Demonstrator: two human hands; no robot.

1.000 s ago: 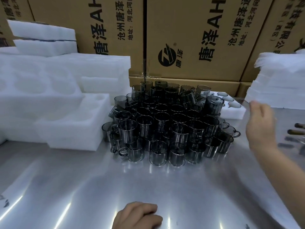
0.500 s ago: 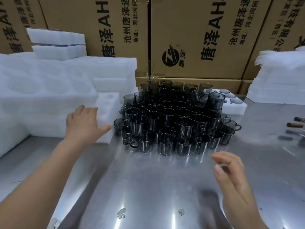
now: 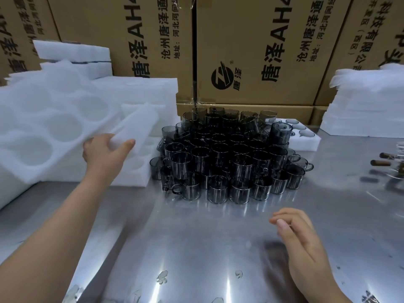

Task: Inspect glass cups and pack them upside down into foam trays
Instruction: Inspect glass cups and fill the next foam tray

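Left hand pinches the near edge of a white foam tray with round pockets, thumb on top, fingers curled beneath. The tray is tilted up off the stack of white foam trays at the table's left. Right hand hovers over the shiny steel table, fingers loosely curled and a little apart, holding nothing. Smoked grey glass cups with handles stand heaped in tiers mid-table, just beside the stack; none is in the held tray. Step in hand, as I read it: bring an empty tray to the bare steel in front. Lift it clear before swinging right, because its far corner passes near the cup pile and a brush could topple the top tier. The foam looks light and floppy, so the free hand should take the opposite edge. Set it flat, pockets up, close to the cups. Behind the pile lies a second white pocketed foam tray.
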